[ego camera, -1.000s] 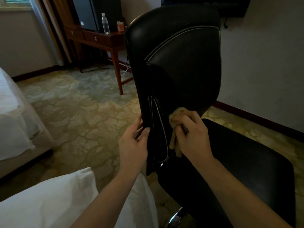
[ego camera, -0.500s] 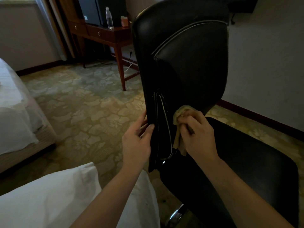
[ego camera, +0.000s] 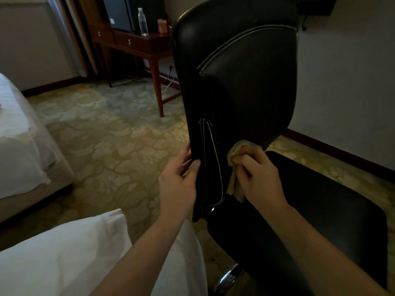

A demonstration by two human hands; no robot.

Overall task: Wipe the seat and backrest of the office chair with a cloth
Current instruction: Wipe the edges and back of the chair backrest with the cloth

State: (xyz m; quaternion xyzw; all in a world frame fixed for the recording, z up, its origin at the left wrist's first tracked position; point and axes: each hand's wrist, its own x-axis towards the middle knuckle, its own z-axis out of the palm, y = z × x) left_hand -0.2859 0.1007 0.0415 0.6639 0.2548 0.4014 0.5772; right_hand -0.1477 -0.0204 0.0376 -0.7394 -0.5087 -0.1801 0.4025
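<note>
White bedding [ego camera: 64, 253], soft and creased, is seen nearest, at the lower left. Just beyond it the left hand [ego camera: 177, 182] is wrapped round the near side edge of the backrest [ego camera: 235, 71]. Its grip is closed on that edge, with the thumb laid on the front and the fingers tucked behind, so that the panel is steadied. A tan cloth [ego camera: 234, 165], thin, limp and bunched, is pinched in the grip of the right hand [ego camera: 260, 180]. It is pressed against the lowest part of the backrest's front face, just above the seat [ego camera: 331, 210], and a loose tail is left hanging below the knuckles. The task is judged to be partway through: the foot of the backrest is being worked, but nothing on the dark surface shows which parts are already wiped. The seat is not touched by the cloth, so it may be left to do. Both parts are covered in a smooth black leather-like material with a dull sheen. The backrest is tall, rounded at the top and trimmed with pale piping in curved lines, while the seat is broad and flat with rounded corners. A polished chrome base [ego camera: 227, 279] is glimpsed beneath. Farther off, a patterned carpet [ego camera: 106, 135], a white-sheeted bed [ego camera: 21, 146] at the left, and a dark wooden bench [ego camera: 136, 42] carrying a clear plastic bottle [ego camera: 142, 23] are made out.
</note>
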